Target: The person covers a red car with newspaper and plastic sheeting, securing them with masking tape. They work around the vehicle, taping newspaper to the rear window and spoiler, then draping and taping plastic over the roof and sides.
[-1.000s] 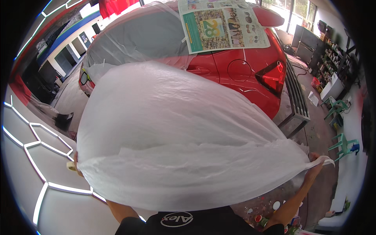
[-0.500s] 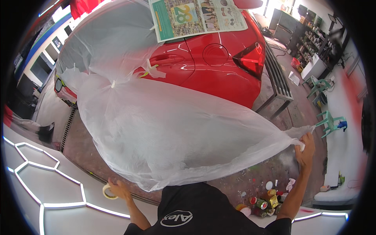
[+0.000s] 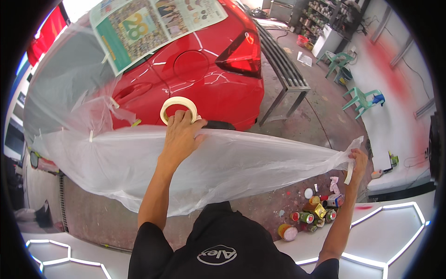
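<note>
My left hand (image 3: pixel 179 139) holds a cream roll of masking tape (image 3: pixel 174 102) just above the upper edge of a clear plastic sheet (image 3: pixel 223 160). Its thumb and fingers are at that edge; I cannot tell whether they also pinch it. At the right, my right hand (image 3: pixel 357 162) grips the sheet's gathered corner, and a short strip of tape (image 3: pixel 349 172) hangs beside the fingers. The sheet stretches between that hand and the left side of the red car (image 3: pixel 237 100), where a bit of tape (image 3: pixel 91 135) sits on it.
Newspaper (image 3: pixel 139 28) covers the car's rear window area. A metal rack (image 3: pixel 285 60) stands behind the car. Several paint cans (image 3: pixel 306 217) sit on the floor near my right forearm. Green plastic chairs (image 3: pixel 360 96) line the right wall, and shelves (image 3: pixel 320 14) stand farther back.
My left hand has come up from the lower left with the tape roll to the sheet's upper edge. The sheet is pulled flatter and narrower. The view has turned right.
</note>
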{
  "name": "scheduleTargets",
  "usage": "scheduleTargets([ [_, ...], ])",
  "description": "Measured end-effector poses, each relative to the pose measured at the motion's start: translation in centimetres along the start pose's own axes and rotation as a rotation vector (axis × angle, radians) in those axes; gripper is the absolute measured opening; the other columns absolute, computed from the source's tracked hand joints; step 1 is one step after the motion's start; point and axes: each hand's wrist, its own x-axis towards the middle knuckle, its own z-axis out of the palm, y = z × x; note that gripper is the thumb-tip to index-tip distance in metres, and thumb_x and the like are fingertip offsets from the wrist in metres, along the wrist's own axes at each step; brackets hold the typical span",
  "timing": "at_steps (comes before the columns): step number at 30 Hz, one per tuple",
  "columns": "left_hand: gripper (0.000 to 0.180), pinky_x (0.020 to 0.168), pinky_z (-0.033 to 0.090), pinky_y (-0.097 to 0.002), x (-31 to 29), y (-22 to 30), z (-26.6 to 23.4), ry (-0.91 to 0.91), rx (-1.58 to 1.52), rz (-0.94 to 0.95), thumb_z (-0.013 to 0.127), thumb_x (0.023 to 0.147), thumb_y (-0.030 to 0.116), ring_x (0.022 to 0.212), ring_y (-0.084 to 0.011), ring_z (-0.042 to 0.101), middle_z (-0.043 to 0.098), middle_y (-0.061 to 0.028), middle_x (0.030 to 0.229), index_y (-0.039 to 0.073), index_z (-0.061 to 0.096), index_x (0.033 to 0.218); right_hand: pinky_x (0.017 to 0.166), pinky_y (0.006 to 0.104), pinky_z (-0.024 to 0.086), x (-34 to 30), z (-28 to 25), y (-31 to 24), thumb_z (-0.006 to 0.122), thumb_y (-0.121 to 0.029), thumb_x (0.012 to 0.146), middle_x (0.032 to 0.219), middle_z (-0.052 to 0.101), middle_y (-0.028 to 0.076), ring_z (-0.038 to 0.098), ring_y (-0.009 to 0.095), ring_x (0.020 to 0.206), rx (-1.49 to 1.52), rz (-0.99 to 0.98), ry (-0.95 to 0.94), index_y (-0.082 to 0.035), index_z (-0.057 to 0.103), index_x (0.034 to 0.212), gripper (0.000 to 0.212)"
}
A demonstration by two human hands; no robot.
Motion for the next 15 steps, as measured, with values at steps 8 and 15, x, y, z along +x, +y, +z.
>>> scheduleTargets([
  [8, 0.021, 0.091, 0.045, -0.0503, 13.2, -4.0, 4.5, 0.154, -0.047, 0.113, 0.079, 0.081, 0.009, 0.107, -0.0356, 0.058, 0.067, -0.0126, 0.110, 0.007, 0.078, 0.103, 0.124, 0.0540, 0.036, 3.0, 0.0, 2.5, 0.062, 0.000, 0.091, 0.150, 0.057, 0.024, 0.043, 0.045, 0.150, -0.675, 0.277, -0.460, -0.002, 0.064, 0.137, 0.045],
  [15, 0.023, 0.086, 0.047, -0.0525, 19.5, -7.4, 4.7, 0.278, 0.015, 0.059, 0.079, 0.080, 0.010, 0.100, -0.0362, 0.059, 0.067, -0.0147, 0.100, 0.009, 0.077, 0.102, 0.128, 0.0545, 0.030, 18.6, 12.5, -23.6, 0.076, -0.021, 0.095, 0.162, 0.049, 0.024, 0.041, 0.041, 0.154, 0.082, -0.016, -0.199, -0.006, 0.050, 0.159, 0.072],
])
